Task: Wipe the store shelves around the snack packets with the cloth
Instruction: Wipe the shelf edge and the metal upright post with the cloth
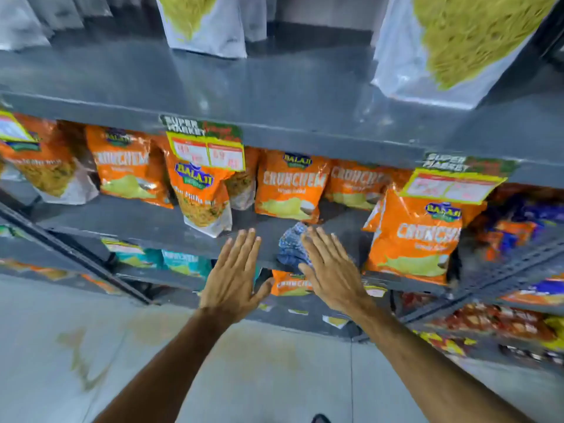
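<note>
While both hands reach toward the middle shelf (152,221), neither holds anything. L to R: orange snack packets (125,166) stand along the shelf back; left hand (235,276) flat, fingers spread apart, hovering at the shelf front edge, empty. Cloth (291,244), blue patterned, lies bunched on the shelf lip betw. the hands. Right hand (329,273) also flat and open, fingers partly over the cloth's R side; contact probable, can't confirm grip. Further R, a big orange packet (418,236) stands at the shelf front. Progress: judged early or mid-task, cloth parked, no wiping stroke underway; bare shelf strip around packets left to do. Can't tell which areas are already clean. Hidden/unclear: shelf behind packets, price tags (207,151) blurred, lower shelves cut off.
</note>
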The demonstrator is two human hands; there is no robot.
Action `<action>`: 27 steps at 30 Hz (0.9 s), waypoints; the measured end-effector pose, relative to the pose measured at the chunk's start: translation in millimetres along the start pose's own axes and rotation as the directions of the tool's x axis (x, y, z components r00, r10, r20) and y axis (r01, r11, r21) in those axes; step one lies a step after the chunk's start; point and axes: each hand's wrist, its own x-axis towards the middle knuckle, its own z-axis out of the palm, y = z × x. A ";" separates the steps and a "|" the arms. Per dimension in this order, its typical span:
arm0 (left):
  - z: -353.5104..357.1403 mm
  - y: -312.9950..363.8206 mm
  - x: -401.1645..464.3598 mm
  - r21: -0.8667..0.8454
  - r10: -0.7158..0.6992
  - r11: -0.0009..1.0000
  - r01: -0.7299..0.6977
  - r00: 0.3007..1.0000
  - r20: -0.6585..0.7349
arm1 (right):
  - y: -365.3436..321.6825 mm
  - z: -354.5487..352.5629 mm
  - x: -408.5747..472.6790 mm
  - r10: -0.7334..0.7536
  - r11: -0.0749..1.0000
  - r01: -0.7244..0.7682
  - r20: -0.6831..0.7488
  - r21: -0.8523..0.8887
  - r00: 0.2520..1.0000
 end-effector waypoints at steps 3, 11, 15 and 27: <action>26.0 -13.1 11.2 0.021 0.002 1.000 -0.004 0.997 0.073 | 12.7 24.5 17.7 -0.001 0.999 -0.002 0.071 0.032 0.997; 84.3 -30.9 35.5 -0.004 -0.003 1.000 0.004 0.990 0.144 | 30.2 72.2 38.0 -0.092 0.989 0.083 0.062 0.124 0.994; 87.5 -29.1 34.5 0.003 -0.010 1.000 0.009 0.987 0.163 | 29.4 75.2 35.8 -0.041 0.977 0.038 0.013 0.212 0.999; 35.7 -40.6 4.4 -0.008 -0.058 0.998 0.059 0.993 0.106 | -7.6 44.6 37.1 0.253 0.838 -0.204 -0.030 0.507 0.967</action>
